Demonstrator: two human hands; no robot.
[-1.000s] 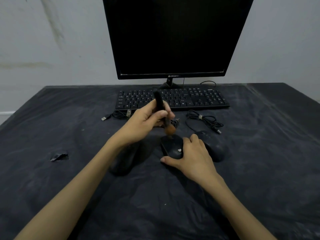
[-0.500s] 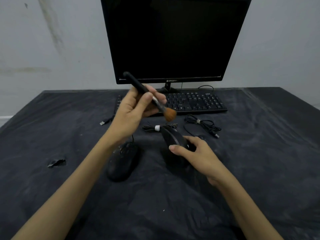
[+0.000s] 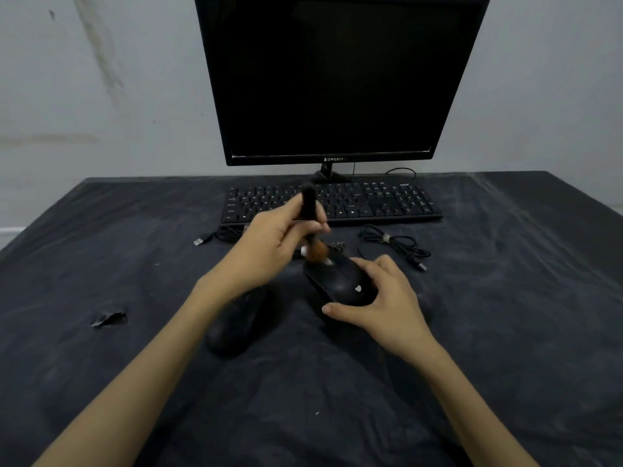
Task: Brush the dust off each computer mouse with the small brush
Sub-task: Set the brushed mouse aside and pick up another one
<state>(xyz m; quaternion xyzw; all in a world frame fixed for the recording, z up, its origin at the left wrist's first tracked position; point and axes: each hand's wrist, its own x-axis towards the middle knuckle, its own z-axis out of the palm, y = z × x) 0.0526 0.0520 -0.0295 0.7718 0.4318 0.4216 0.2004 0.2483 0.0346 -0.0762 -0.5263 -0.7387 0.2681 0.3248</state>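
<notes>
My left hand [image 3: 273, 244] grips a small brush [image 3: 312, 217] with a black handle; its brown bristles point down and touch the front end of a black mouse [image 3: 340, 281] with a small white logo. My right hand [image 3: 384, 301] holds that mouse from the right side, thumb at its near edge and fingers curled round the far side. A second black mouse [image 3: 236, 321] lies on the dark cloth under my left wrist, partly hidden by it. A third mouse is hidden behind my right hand.
A black keyboard [image 3: 371, 203] and a dark monitor [image 3: 337, 79] stand at the back. Bundled cables [image 3: 394, 244] lie right of the hands, and a USB plug [image 3: 200, 242] to the left. The cloth [image 3: 505, 332] has a small tear [image 3: 108, 319] at left.
The brush swung from a raised, slanted pose down onto the front of the held mouse. My right hand lowered the mouse from tilted on edge to lying flatter.
</notes>
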